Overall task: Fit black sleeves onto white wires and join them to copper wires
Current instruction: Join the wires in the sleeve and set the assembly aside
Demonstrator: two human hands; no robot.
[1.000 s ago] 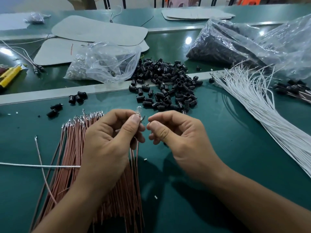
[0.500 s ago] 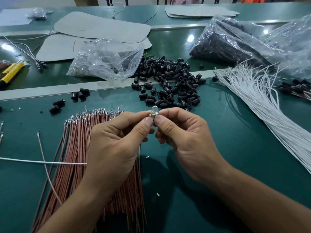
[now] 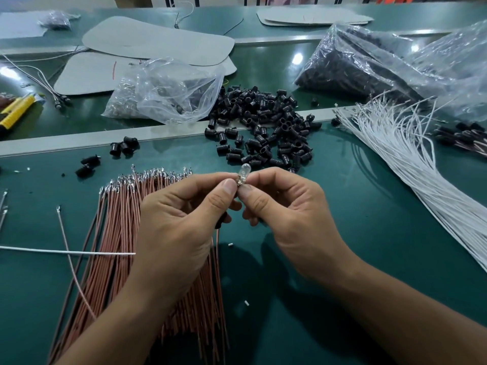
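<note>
Between the fingertips of my left hand and my right hand stands a small clear bulb, pinched at its base with the glass tip pointing up. Something black shows under my left fingers, and a white wire runs out leftwards from behind that hand. Beneath my left hand lies a bundle of copper wires with metal terminals at the far ends. A heap of black sleeves sits just beyond my hands. A bundle of white wires fans across the right side.
A clear bag of small parts lies behind the sleeves, and a large bag of black parts at the back right. Grey cardboard sheets cover the far table. A yellow tool rests at the left edge. Loose sleeves are scattered left.
My two hands have come together at the fingertips. The bulb, held by the left hand a second ago, is now pinched by both and stands higher above the fingers.
</note>
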